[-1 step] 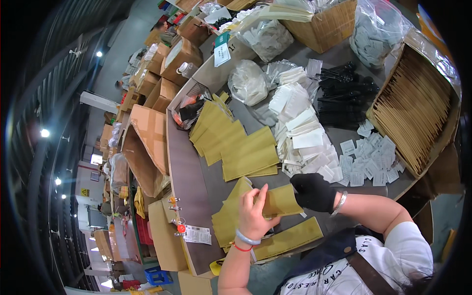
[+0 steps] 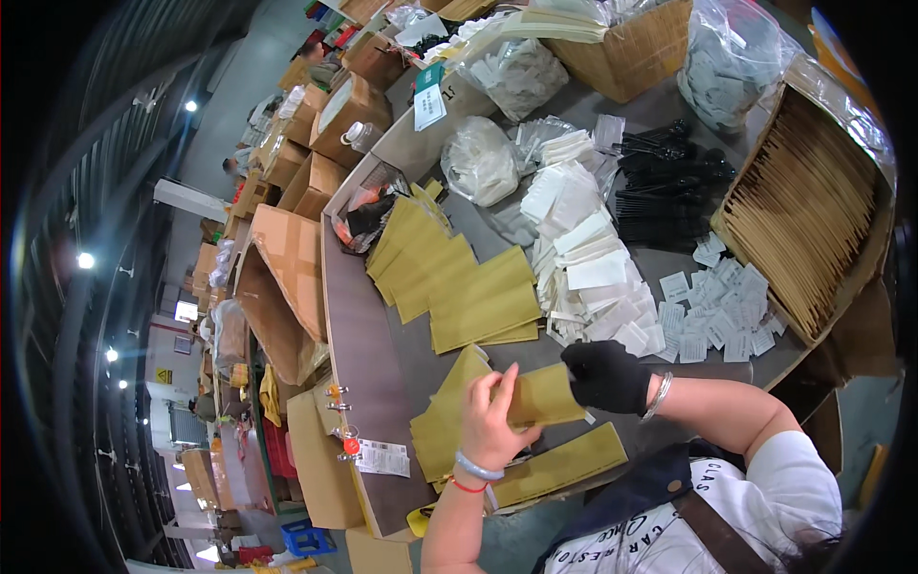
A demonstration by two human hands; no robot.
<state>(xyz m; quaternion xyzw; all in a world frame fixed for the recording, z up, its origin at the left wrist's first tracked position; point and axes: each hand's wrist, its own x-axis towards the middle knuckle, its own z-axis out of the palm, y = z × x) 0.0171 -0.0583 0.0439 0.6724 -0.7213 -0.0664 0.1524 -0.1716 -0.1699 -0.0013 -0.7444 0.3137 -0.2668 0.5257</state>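
Note:
A small yellow-brown paper sleeve is held between my two hands, low over the table. My bare left hand grips its left end, thumb below and fingers above. At the right end, my right hand in a black glove is closed on the sleeve's edge; its fingertips are hidden. Another flat sleeve lies just below, along the near table edge. Loose sleeves lie beside and partly behind my left hand. Farther off, more sleeves are fanned out in overlapping stacks.
Folded white napkins are heaped beyond my right hand. Small printed slips lie right of them, below black plastic cutlery. A carton of upright brown sleeves stands at right. A wire basket sits by the left table rim.

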